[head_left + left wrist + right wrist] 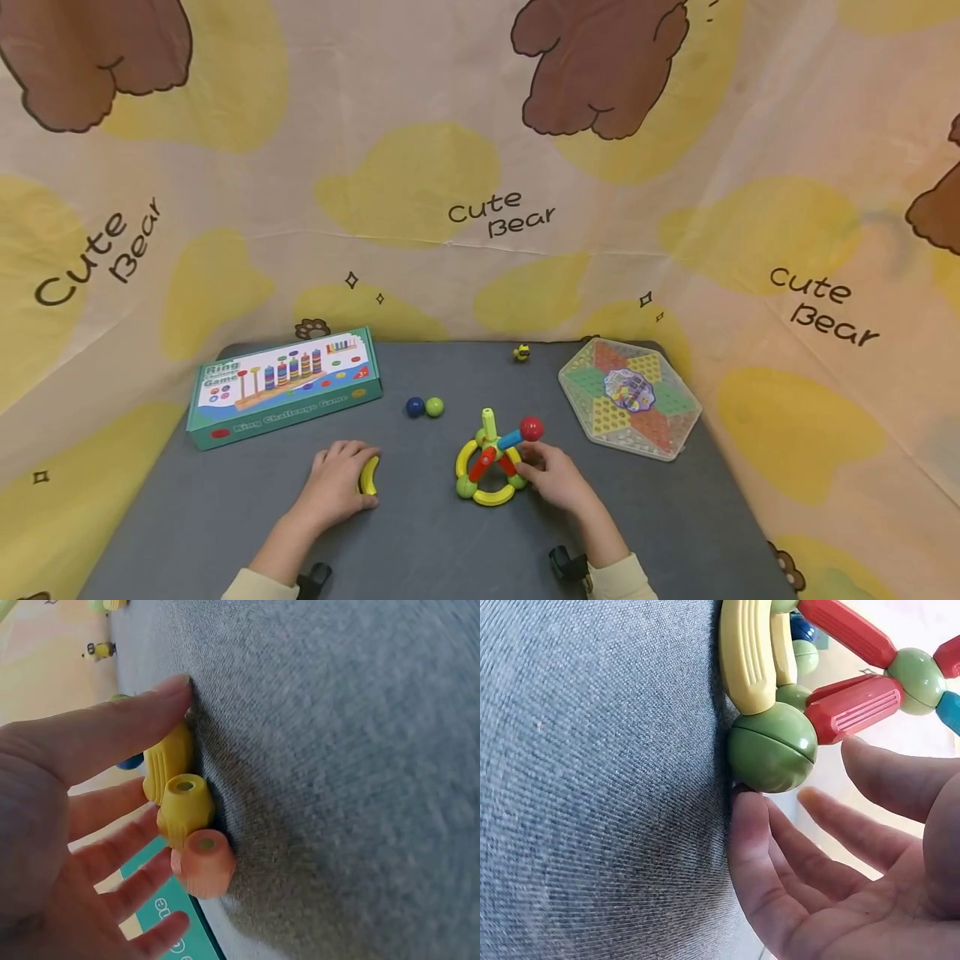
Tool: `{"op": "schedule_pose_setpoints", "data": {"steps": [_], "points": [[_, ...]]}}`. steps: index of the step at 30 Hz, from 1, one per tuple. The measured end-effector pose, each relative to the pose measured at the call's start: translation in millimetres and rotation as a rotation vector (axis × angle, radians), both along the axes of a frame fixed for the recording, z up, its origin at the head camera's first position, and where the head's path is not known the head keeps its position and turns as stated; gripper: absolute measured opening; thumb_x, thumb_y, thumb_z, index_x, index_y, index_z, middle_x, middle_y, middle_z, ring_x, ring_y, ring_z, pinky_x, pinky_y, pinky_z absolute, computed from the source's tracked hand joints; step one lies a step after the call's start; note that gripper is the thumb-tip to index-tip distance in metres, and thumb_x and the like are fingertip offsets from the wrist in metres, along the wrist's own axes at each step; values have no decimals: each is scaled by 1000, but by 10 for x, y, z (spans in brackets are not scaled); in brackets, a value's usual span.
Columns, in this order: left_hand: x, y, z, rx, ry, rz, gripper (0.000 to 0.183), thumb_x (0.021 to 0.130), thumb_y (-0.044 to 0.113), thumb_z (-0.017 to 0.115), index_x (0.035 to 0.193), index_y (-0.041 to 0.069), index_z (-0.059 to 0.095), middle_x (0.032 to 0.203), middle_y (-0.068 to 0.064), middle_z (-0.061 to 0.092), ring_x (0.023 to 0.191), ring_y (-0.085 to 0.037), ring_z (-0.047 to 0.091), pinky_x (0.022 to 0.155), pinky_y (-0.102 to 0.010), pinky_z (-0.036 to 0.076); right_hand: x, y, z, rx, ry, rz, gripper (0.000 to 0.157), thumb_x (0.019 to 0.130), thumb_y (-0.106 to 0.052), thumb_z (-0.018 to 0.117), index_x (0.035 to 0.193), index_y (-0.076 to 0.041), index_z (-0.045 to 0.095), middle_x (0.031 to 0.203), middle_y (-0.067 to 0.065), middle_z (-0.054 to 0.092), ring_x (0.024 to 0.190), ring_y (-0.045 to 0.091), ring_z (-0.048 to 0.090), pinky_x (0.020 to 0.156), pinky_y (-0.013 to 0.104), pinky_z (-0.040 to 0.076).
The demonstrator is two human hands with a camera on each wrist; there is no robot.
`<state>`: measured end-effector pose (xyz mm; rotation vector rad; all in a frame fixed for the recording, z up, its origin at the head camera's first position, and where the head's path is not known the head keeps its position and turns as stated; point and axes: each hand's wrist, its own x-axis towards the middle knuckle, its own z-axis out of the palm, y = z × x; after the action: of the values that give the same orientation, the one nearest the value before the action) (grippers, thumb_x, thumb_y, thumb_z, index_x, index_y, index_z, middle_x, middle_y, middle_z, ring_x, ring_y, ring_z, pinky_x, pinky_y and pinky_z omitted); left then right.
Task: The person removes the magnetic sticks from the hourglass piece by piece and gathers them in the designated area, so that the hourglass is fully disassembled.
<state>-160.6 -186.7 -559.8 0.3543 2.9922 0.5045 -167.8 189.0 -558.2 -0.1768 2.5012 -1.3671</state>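
Note:
My left hand (337, 485) rests low over the table on the left, its thumb and fingers around a yellow curved rod (369, 475). In the left wrist view a second yellow rod (186, 814) and an orange-pink rod (204, 870) lie beside it, under the fingers. Right of centre stands a stick-and-ball model (493, 497), with a ring of yellow curved rods and green balls below and red legs rising to a middle ball. A blue rod with a red ball (532, 428) juts from its top. My right hand (557, 477) holds the model at a green base ball (774, 746), thumb near a red rod (859, 709).
A Ring Challenge Game box (285, 387) lies at the back left. A dark blue ball (416, 407) and a green ball (434, 407) sit behind the hands. Farther back are a small yellow-and-black figure (521, 353) and a hexagonal board (630, 400). A printed cloth (420, 283) hangs behind the table.

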Motion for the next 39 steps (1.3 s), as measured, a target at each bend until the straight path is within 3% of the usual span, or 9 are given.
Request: {"op": "schedule_pose_setpoints", "data": {"steps": [7, 13, 16, 20, 24, 28, 33, 36, 39], "points": [[30, 76, 86, 88, -11, -17, 79, 68, 33, 94, 136, 10, 62, 135, -11, 59, 129, -38, 46, 102, -64, 36, -1, 25, -6, -3, -1, 25, 42, 100, -20, 65, 136, 1, 58, 125, 21, 65, 78, 19, 63, 66, 31, 54], [104, 521, 139, 360, -62, -92, 73, 78, 35, 87, 140, 10, 59, 139, -10, 58, 132, -35, 50, 106, -60, 40, 19, 42, -7, -3, 3, 27, 39, 102, -17, 60, 137, -1, 58, 130, 20, 63, 85, 20, 63, 67, 31, 54], [134, 784, 102, 432, -123, -131, 76, 80, 39, 85, 143, 8, 55, 144, -13, 54, 134, -38, 48, 107, -61, 41, 37, 40, -9, -2, 5, 25, 38, 102, -17, 60, 137, -3, 58, 131, 18, 63, 87, 20, 63, 68, 31, 54], [114, 1059, -12, 444, -129, -123, 81, 81, 43, 83, 145, 5, 51, 146, -17, 51, 134, -40, 48, 106, -61, 42, 52, 6, -7, -4, 13, 29, 37, 102, -19, 60, 136, -4, 60, 130, 17, 65, 92, 20, 63, 69, 31, 53], [89, 1230, -101, 446, -81, -50, 74, 80, 39, 84, 138, 1, 58, 135, -16, 57, 120, -35, 57, 101, -54, 48, 67, -37, -20, -22, -8, 38, 36, 101, -21, 61, 134, -4, 62, 127, 15, 67, 93, 21, 63, 70, 33, 53], [119, 1313, -140, 414, -56, -4, 58, 81, 30, 85, 125, -2, 66, 130, -17, 57, 113, -36, 61, 95, -53, 52, 102, -39, 7, -4, 51, -56, 32, 101, -19, 62, 129, -5, 65, 119, 12, 71, 92, 21, 67, 72, 33, 55], [185, 1331, -154, 405, -52, 12, 40, 82, 26, 84, 111, 1, 72, 133, -19, 55, 111, -39, 64, 92, -54, 53, 154, -21, 313, -81, 225, -309, 25, 102, -23, 62, 120, -10, 71, 109, 9, 74, 89, 18, 69, 70, 29, 56], [212, 1328, -158, 392, -39, 18, 36, 82, 27, 84, 107, 4, 73, 132, -18, 56, 110, -38, 64, 91, -53, 53, 210, -43, 530, -179, 219, -290, 34, 104, -36, 56, 124, -12, 68, 115, 10, 71, 89, 21, 69, 69, 32, 59], [222, 1337, -165, 386, -24, 29, 34, 82, 28, 84, 105, 6, 74, 131, -17, 57, 108, -36, 65, 90, -52, 54, 245, -70, 601, -181, 168, -222, 43, 104, -44, 52, 128, -12, 66, 115, 9, 69, 90, 24, 70, 70, 34, 60]]}}
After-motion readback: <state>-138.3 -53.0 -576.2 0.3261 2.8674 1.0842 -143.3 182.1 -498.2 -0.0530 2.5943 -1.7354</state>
